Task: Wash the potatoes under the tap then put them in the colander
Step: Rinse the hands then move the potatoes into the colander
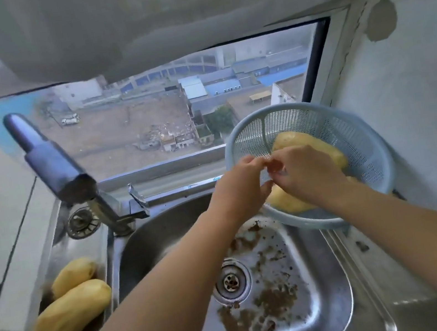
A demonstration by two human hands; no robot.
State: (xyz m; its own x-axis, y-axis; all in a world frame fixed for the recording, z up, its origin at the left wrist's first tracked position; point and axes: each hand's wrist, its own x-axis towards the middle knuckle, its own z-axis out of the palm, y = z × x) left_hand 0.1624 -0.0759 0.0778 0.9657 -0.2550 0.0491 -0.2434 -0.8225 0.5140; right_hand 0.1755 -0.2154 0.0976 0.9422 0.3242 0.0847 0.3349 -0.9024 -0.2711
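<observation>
A pale blue colander (364, 139) sits tilted at the sink's back right corner. It holds two peeled yellow potatoes, one (306, 139) high against the mesh and one (285, 201) low at the front rim. My left hand (241, 184) and my right hand (309, 175) meet fingertip to fingertip over the colander's near side, fingers loosely bent, gripping no potato. Two more peeled potatoes (73, 274) (71, 313) lie on the steel ledge left of the basin. The tap (53, 165) stands at the back left; no water is visible.
The steel sink (331, 300) has brown peel scraps (275, 298) scattered around its drain (232, 281). A window (146, 125) lies straight behind the sink. A wall stands close on the right, and a tiled counter runs along the left.
</observation>
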